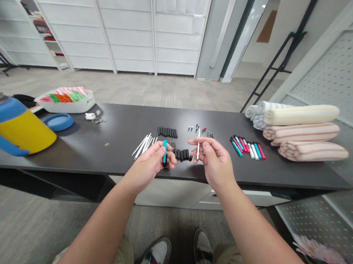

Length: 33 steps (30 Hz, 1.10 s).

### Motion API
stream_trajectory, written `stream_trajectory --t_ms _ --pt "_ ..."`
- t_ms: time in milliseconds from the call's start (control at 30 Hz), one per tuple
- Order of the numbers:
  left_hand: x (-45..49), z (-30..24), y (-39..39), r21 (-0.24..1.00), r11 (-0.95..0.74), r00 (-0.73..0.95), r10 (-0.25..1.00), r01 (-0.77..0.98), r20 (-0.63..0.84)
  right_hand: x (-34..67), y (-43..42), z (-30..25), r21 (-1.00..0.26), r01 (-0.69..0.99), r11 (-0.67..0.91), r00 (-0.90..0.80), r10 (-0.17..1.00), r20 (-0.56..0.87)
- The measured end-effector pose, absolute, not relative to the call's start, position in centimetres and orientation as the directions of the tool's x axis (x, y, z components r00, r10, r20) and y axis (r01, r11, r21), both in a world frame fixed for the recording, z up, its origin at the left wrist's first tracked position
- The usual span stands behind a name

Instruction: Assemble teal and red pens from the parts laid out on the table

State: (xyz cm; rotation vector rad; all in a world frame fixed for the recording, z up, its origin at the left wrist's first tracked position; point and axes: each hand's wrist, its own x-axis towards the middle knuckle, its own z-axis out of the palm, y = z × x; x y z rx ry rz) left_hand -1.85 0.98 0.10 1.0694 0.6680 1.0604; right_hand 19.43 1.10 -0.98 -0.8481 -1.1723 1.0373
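Observation:
My left hand [156, 157] is closed round a short teal pen barrel [165, 151] with a black lower end, held upright. In my right hand [213, 157], a thin white stick [198, 145] is pinched upright between thumb and fingers. The barrel and the stick are apart. Left of my left hand, several white sticks [143, 145] lie in a loose fan. Behind and between my hands are rows of black caps [166, 132], partly hidden by my fingers. Small metallic and coloured pieces [197, 128] lie beyond my right hand.
Several teal, pink and white pens [248, 148] lie right of my right hand on the dark table [123, 122]. Rolled towels [303, 130] are stacked at the right. A yellow and blue jug [16, 125], a blue lid [58, 121] and a white tray [86, 102] of colourful items stand left.

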Motion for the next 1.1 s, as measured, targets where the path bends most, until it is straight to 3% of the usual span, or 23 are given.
stream_trajectory --t_ms 200,433,600,767,967,1100 --pt "-2.0 -0.1 1.0 0.95 0.085 0.397 0.917 -0.301 0.044 21.0 1.9 -0.5 -0.906 -0.015 0.423 0.305 0.865 0.399" --pt "-2.2 -0.3 1.0 0.971 0.066 0.441 0.897 -0.231 0.044 25.2 2.5 -0.1 -0.835 0.281 0.473 0.415 0.725 0.55" --pt "-2.2 -0.2 0.9 0.982 0.048 0.446 0.894 -0.185 0.041 27.2 2.9 -0.4 -0.8 0.503 0.327 0.371 0.754 0.541" --pt "-2.1 0.1 0.8 0.974 0.055 0.41 0.911 -0.219 0.041 28.3 2.6 0.0 -0.654 0.733 0.187 0.307 0.766 0.564" --pt "-1.9 0.4 0.7 0.959 0.077 0.335 0.942 -0.272 0.02 28.6 2.1 0.0 -0.55 0.829 0.103 0.123 0.925 0.359" --pt "-1.9 0.4 0.8 0.951 0.08 0.309 0.951 -0.297 0.017 29.2 2.1 0.0 -0.515 0.849 0.119 0.035 0.959 0.28"
